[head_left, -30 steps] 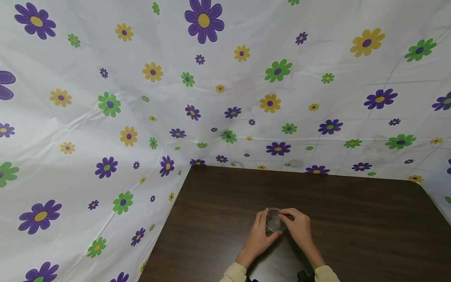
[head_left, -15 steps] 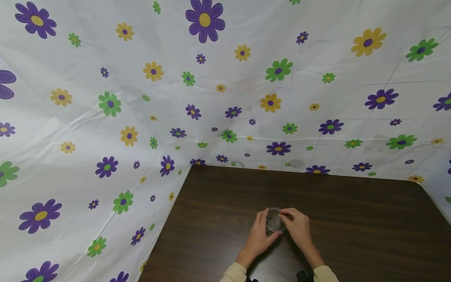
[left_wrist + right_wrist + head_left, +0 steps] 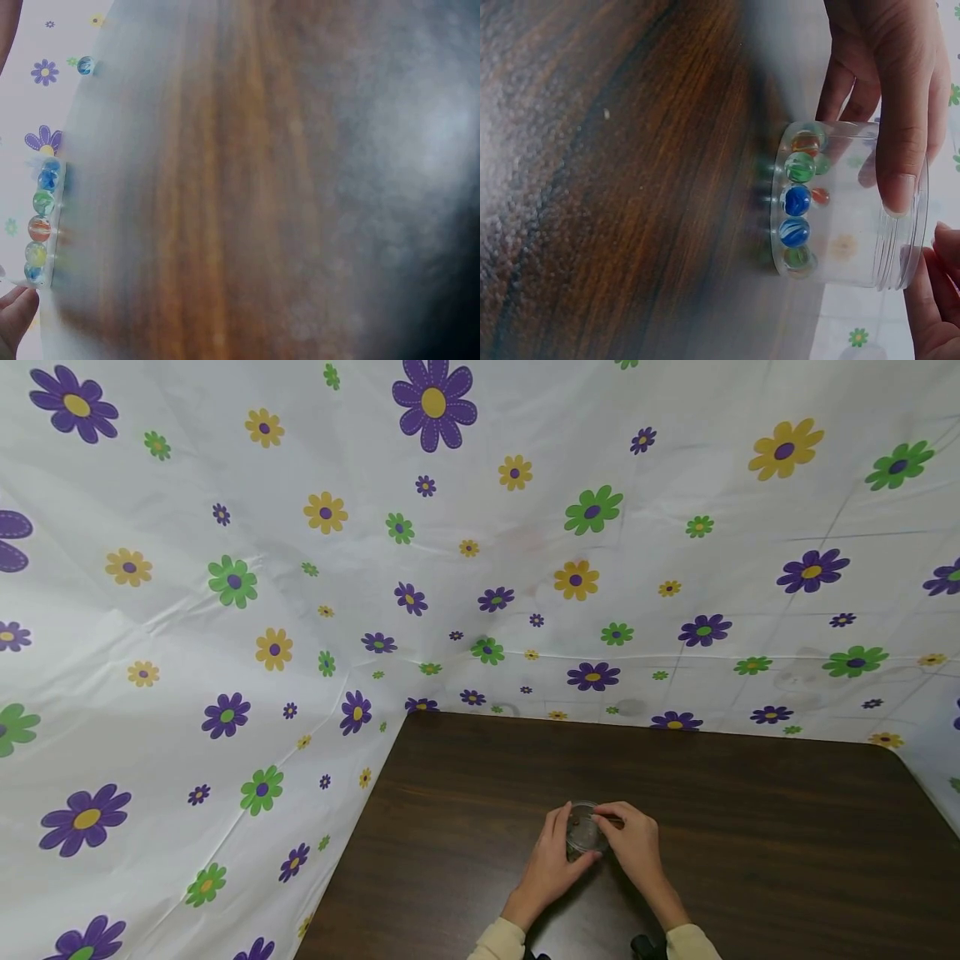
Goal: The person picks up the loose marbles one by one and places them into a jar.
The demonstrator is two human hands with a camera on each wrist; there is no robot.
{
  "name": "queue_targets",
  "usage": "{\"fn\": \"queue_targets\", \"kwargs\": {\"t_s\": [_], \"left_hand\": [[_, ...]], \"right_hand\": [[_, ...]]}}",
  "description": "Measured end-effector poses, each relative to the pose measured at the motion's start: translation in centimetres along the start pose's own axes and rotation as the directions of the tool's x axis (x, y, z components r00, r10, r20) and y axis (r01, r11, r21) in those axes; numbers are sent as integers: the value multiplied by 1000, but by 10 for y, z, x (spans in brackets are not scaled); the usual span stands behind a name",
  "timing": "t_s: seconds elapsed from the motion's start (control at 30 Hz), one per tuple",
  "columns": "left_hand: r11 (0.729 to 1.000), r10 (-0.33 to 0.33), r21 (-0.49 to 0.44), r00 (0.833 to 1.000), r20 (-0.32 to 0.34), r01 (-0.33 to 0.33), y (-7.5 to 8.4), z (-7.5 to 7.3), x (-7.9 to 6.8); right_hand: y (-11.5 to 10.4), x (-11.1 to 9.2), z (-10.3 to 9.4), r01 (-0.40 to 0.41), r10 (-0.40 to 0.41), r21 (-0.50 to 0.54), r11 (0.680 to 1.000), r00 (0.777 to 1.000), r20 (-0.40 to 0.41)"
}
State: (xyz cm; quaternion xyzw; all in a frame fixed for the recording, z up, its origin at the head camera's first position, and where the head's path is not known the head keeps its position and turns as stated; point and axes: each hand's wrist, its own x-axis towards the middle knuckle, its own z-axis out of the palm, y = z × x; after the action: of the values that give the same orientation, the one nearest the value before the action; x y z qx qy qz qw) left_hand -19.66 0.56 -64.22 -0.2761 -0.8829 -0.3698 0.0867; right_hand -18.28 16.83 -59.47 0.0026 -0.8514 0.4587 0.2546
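A clear plastic jar stands upright on the dark table, with several coloured glass marbles along its bottom. My left hand grips its left side, the thumb curled round the near wall. At the right of the top, my right hand has thumb and index finger drawn together on the rim; whether something small is between them is too small to tell. In the left wrist view, one blue marble shows apart from the jar's row. I cannot make out a lid.
The brown wood-grain table extends to the right and behind the jar. A white cloth printed with flowers hangs at the back and left. Dark straps show near both wrists.
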Motion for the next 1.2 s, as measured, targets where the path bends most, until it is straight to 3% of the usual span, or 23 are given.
{"fn": "queue_targets", "kwargs": {"t_s": [0.17,0.6,0.83,1.2], "left_hand": [[1000,-4,-3,1000,2,4,1,-1,-1],[1000,-11,-4,1000,12,12,0,-3,-2],[1000,3,-2,1000,8,-3,-1,-2,-2],[1000,14,16,1000,-21,-13,-1,0,-2]], "right_hand": [[-1,0,0,-23,23,-10,1000,1000,9],[3,-3,2,14,-14,4,1000,1000,-14],[2,-3,2,-18,18,20,1000,1000,-10],[9,-2,-6,-33,35,18,999,993,-110]]}}
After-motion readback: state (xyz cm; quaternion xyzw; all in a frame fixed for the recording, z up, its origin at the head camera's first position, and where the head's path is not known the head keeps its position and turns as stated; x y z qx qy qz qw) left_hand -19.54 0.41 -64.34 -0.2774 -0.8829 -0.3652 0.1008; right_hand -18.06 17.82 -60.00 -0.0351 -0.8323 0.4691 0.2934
